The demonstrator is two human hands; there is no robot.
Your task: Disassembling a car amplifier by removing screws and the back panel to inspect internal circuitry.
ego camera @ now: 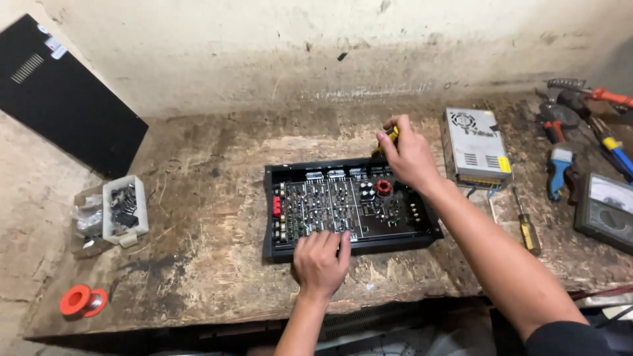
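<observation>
A black amplifier chassis with an exposed green circuit board (330,201) lies in the middle of a worn wooden bench (217,224). My left hand (321,262) rests palm down on the board's near edge, fingers spread over it. My right hand (410,155) is at the chassis's far right corner, closed on a screwdriver with a yellow and black handle (390,138), its tip pointing down at the corner. A red ring-shaped coil (384,187) stands on the board just below that hand.
A silver metal power supply box (475,146) lies right of the chassis, beside a yellow-handled screwdriver (526,227), a meter (608,209), and pliers and other hand tools (580,118). At left sit a white tray of small parts (124,209), a red solder spool (82,300) and a black panel (62,99).
</observation>
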